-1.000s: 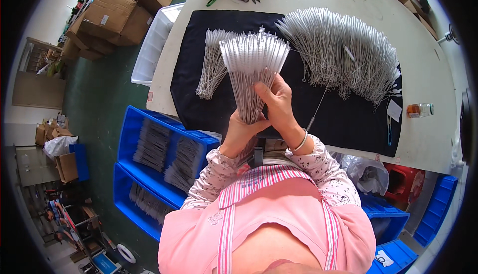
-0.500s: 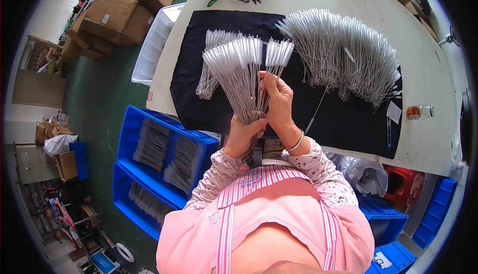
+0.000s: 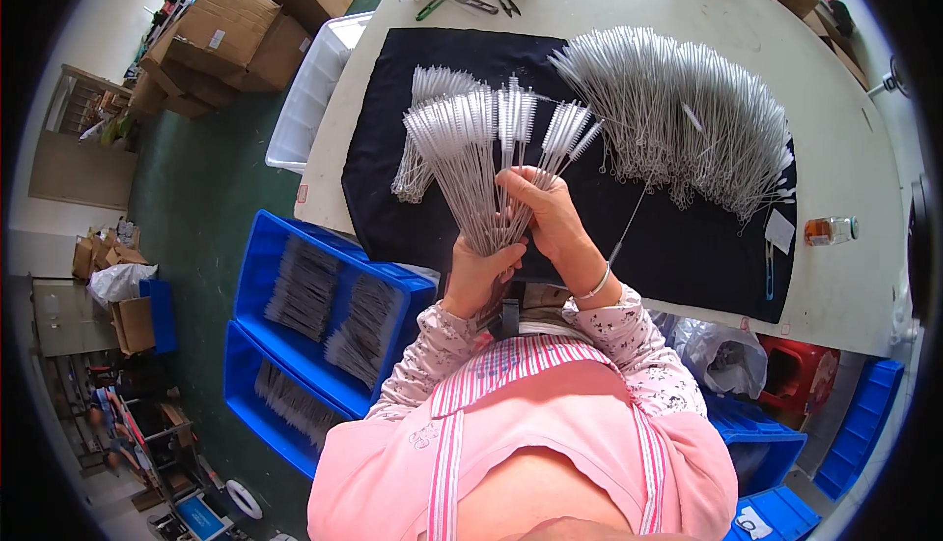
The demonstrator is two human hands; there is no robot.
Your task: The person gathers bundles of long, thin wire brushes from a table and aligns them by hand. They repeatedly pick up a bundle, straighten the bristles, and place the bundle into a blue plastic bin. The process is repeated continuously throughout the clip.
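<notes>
My left hand (image 3: pixel 479 274) is closed around the wire stems of a fanned bunch of white-bristled tube brushes (image 3: pixel 454 133), held upright over the table's front edge. My right hand (image 3: pixel 546 209) pinches stems at the bunch's right side, with thumb and fingers pressed together. A few brushes there (image 3: pixel 567 128) lean apart to the right of the main fan. Behind the bunch, a smaller pile of brushes (image 3: pixel 413 172) lies on the black cloth (image 3: pixel 378 79). To the right spreads a large heap of the same brushes (image 3: pixel 678 99), their looped wire ends toward me.
Blue bins (image 3: pixel 257 276) with more brushes stand below the table at left. A white plastic bin (image 3: pixel 305 99) sits beside the table's left edge. Thread snips (image 3: pixel 508 2), a small glass jar (image 3: pixel 830 230) and a blue cutter (image 3: pixel 769 271) lie on the table. A red stool (image 3: pixel 801 374) is at right.
My right hand has shifted slightly down, and the brushes at the right of the bunch have spread into separate groups. My left hand keeps its hold on the stems.
</notes>
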